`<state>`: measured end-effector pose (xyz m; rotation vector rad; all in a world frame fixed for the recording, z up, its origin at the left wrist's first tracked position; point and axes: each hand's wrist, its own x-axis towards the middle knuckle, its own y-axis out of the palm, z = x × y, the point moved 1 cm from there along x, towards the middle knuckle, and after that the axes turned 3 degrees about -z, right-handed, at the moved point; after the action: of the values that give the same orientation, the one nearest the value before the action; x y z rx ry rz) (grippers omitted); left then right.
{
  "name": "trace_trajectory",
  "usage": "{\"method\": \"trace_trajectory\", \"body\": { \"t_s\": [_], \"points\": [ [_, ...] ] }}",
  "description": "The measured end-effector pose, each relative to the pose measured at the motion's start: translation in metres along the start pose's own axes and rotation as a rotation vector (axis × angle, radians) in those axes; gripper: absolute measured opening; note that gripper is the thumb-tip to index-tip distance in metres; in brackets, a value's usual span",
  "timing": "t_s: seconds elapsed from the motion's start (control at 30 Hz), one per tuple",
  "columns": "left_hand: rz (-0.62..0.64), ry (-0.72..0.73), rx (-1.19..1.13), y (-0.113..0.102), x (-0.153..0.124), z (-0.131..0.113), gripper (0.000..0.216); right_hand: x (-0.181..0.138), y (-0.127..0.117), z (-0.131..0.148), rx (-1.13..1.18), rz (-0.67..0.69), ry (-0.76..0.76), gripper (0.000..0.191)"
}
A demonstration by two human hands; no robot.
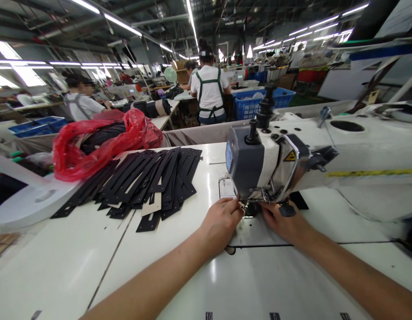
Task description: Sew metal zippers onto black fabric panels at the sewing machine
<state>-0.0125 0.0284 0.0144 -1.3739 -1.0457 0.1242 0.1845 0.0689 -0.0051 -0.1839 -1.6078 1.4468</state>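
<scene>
A sewing machine (251, 164) has its grey and white head over the needle area, and a small dark piece of material (250, 210) lies below it. My left hand (222, 224) is closed at the left of the needle, fingertips pressed together against that piece. From the right, my right hand (284, 224) reaches under the head, its fingers curled at the piece's other side and partly hidden by a dark knob (287, 210). A black corner (299, 200) shows behind my right hand. Left of the machine lies a spread pile of black slotted strips (149, 178), some with beige undersides.
A red plastic bag (107, 138) with dark contents sits behind the strips. At the far left stands a white round base (35, 200). A blue basket (249, 106) is beyond the table (166, 266). One co-worker (211, 84) faces away; another (82, 98) sits at left.
</scene>
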Motion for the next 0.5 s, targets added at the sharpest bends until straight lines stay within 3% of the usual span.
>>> {"method": "trace_trajectory", "body": {
  "t_s": [0.13,0.3,0.4,0.5],
  "points": [
    [0.007,-0.013,0.026,0.005,0.001,0.002,0.019,0.001,-0.004,-0.005,-0.032,0.018,-0.05,0.023],
    [-0.012,-0.01,0.072,0.003,0.002,0.005,0.017,-0.011,-0.044,-0.008,-0.187,-0.01,-0.057,0.019],
    [-0.032,0.022,0.088,-0.013,-0.003,-0.013,0.015,-0.033,-0.062,0.02,-0.293,-0.019,-0.052,0.025],
    [-0.02,0.154,0.053,-0.03,-0.01,-0.046,0.024,-0.053,-0.065,0.066,-0.327,-0.098,-0.078,0.029]
  ]
}}
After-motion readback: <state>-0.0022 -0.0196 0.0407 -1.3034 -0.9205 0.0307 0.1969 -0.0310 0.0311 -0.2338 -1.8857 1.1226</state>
